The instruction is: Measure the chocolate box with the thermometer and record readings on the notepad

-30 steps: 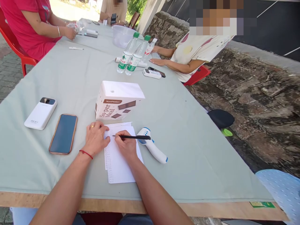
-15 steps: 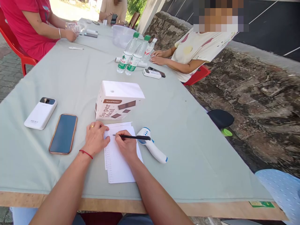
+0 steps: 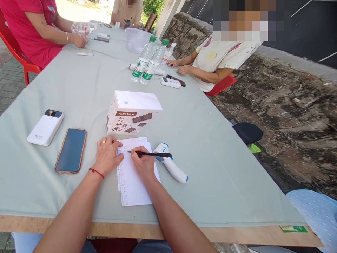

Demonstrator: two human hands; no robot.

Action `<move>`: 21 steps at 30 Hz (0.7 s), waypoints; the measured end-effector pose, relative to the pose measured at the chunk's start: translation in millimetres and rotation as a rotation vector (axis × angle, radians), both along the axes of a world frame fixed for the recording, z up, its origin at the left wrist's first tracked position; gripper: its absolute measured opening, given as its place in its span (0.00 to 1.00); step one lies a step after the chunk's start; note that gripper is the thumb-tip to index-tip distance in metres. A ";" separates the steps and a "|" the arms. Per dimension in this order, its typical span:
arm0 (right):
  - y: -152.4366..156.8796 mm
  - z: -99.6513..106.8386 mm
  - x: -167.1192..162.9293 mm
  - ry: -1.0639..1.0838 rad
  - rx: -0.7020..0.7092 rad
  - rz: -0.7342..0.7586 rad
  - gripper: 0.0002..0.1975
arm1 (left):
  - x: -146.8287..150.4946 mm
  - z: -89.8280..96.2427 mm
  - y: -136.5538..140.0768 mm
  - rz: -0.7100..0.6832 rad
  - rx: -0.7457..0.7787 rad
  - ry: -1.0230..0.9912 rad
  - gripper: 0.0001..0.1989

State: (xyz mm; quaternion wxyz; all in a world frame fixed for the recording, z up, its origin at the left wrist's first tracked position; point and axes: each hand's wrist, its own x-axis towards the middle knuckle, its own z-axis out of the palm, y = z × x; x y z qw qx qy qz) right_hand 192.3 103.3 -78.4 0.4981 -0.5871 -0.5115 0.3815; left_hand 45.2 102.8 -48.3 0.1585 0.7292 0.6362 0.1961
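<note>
My right hand (image 3: 143,163) grips a black pen (image 3: 155,154), its tip at the upper part of a white sheet of paper (image 3: 137,189). Small handwriting runs down the sheet's left side, too fine to read. My left hand (image 3: 107,154) lies with its fingers spread at the paper's upper left edge, thumb and fingertips on it. Just beyond both hands stands a white and brown "Super Meal" box (image 3: 134,112). A white and blue infrared thermometer (image 3: 172,167) rests to the right of the paper, partly behind the pen. Left of my left hand lies a smartphone (image 3: 71,151).
A white power bank (image 3: 45,127) lies at the left. Farther back stand several water bottles (image 3: 150,65), a white device (image 3: 170,82) and a clear basin (image 3: 137,39). Other people sit around the cloth-covered table (image 3: 210,168). A blue stool (image 3: 313,211) is at the right.
My right hand and the pen have shifted slightly to the right on the paper. My left hand has stayed put. The hands of the person at the right have moved apart.
</note>
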 end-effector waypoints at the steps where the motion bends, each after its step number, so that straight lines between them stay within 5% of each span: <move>1: 0.1 -0.4 0.1 0.003 0.000 -0.008 0.04 | 0.0 -0.1 0.0 -0.001 0.002 0.000 0.13; 14: -0.4 -1.9 -0.5 -0.053 0.046 -0.007 0.03 | -0.6 -4.1 1.1 -0.006 0.026 -0.033 0.12; 18: 2.4 -5.9 8.8 -0.134 0.260 -0.086 0.05 | -0.6 -6.0 3.0 0.018 0.056 -0.109 0.08; 21: 6.2 -5.8 25.3 -0.436 0.470 0.014 0.11 | -4.2 -8.0 8.0 0.146 0.136 -0.278 0.08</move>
